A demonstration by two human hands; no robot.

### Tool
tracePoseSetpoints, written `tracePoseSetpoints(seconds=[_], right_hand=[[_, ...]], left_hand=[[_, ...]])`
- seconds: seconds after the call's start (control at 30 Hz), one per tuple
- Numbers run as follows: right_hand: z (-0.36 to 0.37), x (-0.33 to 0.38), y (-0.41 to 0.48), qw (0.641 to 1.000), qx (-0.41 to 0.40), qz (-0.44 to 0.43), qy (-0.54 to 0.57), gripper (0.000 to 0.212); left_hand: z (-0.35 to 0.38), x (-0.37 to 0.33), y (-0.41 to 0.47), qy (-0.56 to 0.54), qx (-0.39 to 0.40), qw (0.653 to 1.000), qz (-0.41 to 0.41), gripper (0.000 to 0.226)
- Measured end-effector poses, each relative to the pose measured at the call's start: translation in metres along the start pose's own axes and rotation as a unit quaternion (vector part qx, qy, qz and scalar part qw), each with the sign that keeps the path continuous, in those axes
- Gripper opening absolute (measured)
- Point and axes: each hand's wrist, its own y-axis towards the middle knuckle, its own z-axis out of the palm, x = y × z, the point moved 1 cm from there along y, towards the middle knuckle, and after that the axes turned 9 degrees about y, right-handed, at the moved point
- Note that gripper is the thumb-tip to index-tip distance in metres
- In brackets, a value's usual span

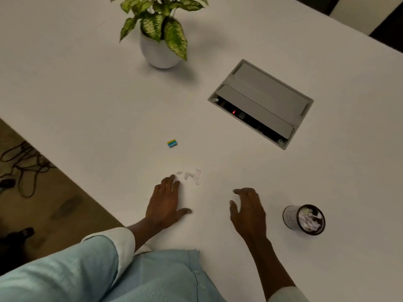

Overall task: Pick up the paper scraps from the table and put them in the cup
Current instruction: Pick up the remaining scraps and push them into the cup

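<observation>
Several small white paper scraps (192, 175) lie in a loose cluster on the white table (87, 94). My left hand (166, 202) rests flat on the table, fingers spread, its fingertips just left of the scraps. My right hand (248, 209) hovers open to the right of them, fingers curled loosely, holding nothing. A dark-rimmed cup (304, 219) with white scraps inside stands upright to the right of my right hand.
A small blue-and-yellow block (172, 143) lies beyond the scraps. A grey cable box (261, 103) with its lid raised is set into the table at the right. A potted plant (160, 29) stands at the back. The table edge runs diagonally on the left, with cables (21, 162) on the floor.
</observation>
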Motion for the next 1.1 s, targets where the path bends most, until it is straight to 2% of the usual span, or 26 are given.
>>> tracePoseSetpoints(seconds=[0.13, 0.2, 0.43, 0.57, 0.6, 0.73, 0.93, 1.1], right_hand=[[0.039, 0.019, 0.027, 0.99, 0.129, -0.031, -0.055, 0.047], [0.054, 0.028, 0.041, 0.985, 0.16, -0.038, -0.053, 0.054], [0.091, 0.052, 0.088, 0.98, 0.199, 0.005, 0.011, 0.074], [0.104, 0.059, 0.102, 0.98, 0.185, 0.039, 0.061, 0.08], [0.107, 0.062, 0.104, 0.98, 0.184, 0.04, 0.067, 0.079], [0.119, 0.076, 0.112, 0.976, 0.211, 0.006, 0.052, 0.072], [0.129, 0.098, 0.118, 0.958, 0.265, -0.103, -0.019, 0.053], [0.135, 0.106, 0.113, 0.943, 0.271, -0.17, -0.088, 0.033]], left_hand=[[0.015, 0.035, -0.026, -0.017, 0.03, 0.998, -0.052, 0.111], [0.018, 0.039, -0.03, -0.052, 0.033, 0.996, -0.068, 0.109], [0.016, 0.021, -0.021, -0.21, 0.041, 0.969, -0.126, 0.08], [0.014, 0.014, -0.015, -0.282, 0.03, 0.942, -0.179, 0.041], [0.013, 0.014, -0.014, -0.281, 0.024, 0.944, -0.173, 0.036], [0.015, 0.018, -0.011, -0.203, -0.004, 0.973, -0.111, 0.047], [0.018, 0.03, -0.004, -0.15, 0.003, 0.984, -0.101, 0.021], [0.014, 0.033, 0.004, -0.145, 0.02, 0.985, -0.086, 0.007]])
